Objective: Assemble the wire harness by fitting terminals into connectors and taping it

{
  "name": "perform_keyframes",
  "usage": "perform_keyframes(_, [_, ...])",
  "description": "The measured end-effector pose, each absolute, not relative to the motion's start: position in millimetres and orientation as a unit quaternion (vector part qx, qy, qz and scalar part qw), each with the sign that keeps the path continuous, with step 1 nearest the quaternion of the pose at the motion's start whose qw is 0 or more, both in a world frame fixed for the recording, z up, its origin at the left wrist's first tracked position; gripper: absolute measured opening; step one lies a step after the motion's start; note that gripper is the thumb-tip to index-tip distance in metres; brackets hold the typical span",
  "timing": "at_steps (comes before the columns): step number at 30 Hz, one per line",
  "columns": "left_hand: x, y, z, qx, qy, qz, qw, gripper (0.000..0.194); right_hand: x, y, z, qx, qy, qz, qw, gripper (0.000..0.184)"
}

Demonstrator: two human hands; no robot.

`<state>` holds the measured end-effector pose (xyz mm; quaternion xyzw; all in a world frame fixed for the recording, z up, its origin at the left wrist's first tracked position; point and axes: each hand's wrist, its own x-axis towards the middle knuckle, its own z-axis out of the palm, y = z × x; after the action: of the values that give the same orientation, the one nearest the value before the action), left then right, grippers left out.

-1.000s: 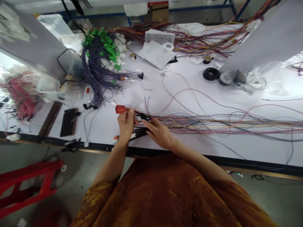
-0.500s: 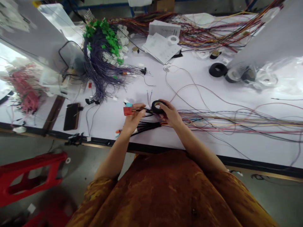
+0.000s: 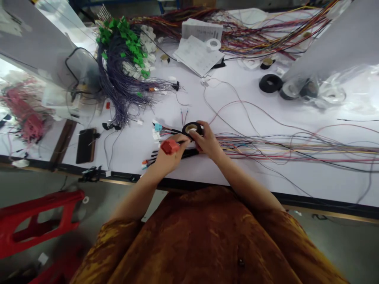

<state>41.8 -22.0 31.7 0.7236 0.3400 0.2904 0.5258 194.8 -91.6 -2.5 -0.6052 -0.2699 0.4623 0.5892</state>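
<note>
My left hand (image 3: pixel 168 156) is closed on a branch of the wire harness just behind its red connector (image 3: pixel 169 146). My right hand (image 3: pixel 207 141) grips a roll of black tape (image 3: pixel 192 129) right beside it, at the harness's taped end. The harness (image 3: pixel 296 148) is a bundle of many coloured wires running off to the right across the white table (image 3: pixel 266 175). A small blue connector (image 3: pixel 158 127) and white connectors lie just left of my hands.
A purple wire bundle with green connectors (image 3: pixel 127 51) lies at the back left. Papers and a white tape roll (image 3: pixel 213 44) sit at the back centre, black tape rolls (image 3: pixel 270 83) at the back right. A black phone (image 3: pixel 85 144) lies left; a red stool (image 3: pixel 35 221) stands below.
My right hand picked up the black tape roll and brought it to the harness end. My left hand lowered the red connector toward me.
</note>
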Motion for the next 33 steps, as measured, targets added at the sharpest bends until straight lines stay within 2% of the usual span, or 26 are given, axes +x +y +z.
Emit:
perform_keyframes(2, [40, -22, 26, 0.717, 0.346, 0.302, 0.525, 0.023, 204, -78, -4, -0.563, -0.181, 0.562, 0.578, 0.033])
perform_keyframes(4, [41, -17, 13, 0.669, 0.38, 0.339, 0.542, 0.028, 210, -75, -8, -0.522, -0.123, 0.596, 0.597, 0.03])
perform_keyframes(7, [45, -5, -11, 0.6, 0.393, 0.358, 0.598, 0.039, 213, -83, -19, -0.502, -0.103, 0.578, 0.634, 0.036])
perform_keyframes(11, [55, 3, -25, 0.619, 0.342, 0.282, 0.648, 0.034, 213, -91, -27, -0.512, -0.093, 0.558, 0.646, 0.038])
perform_keyframes(15, [65, 3, -27, 0.621, 0.354, 0.285, 0.639, 0.029, 213, -93, -26, -0.527, -0.103, 0.534, 0.653, 0.045])
perform_keyframes(19, [70, 4, -33, 0.606, 0.362, 0.324, 0.63, 0.028, 210, -102, -21, -0.536, -0.164, 0.511, 0.651, 0.054])
perform_keyframes(22, [72, 7, -33, 0.609, 0.373, 0.337, 0.613, 0.028, 200, -113, -18, -0.574, -0.241, 0.478, 0.619, 0.052])
perform_keyframes(28, [70, 5, -2, 0.649, 0.371, 0.264, 0.609, 0.02, 166, -138, -24, -0.637, -0.488, 0.302, 0.515, 0.053])
perform_keyframes(30, [68, -4, 9, 0.655, 0.365, 0.237, 0.618, 0.019, 165, -142, -25, -0.627, -0.532, 0.289, 0.491, 0.047])
perform_keyframes(33, [64, -22, 18, 0.699, 0.373, 0.284, 0.541, 0.014, 182, -137, -18, -0.647, -0.514, 0.239, 0.51, 0.036])
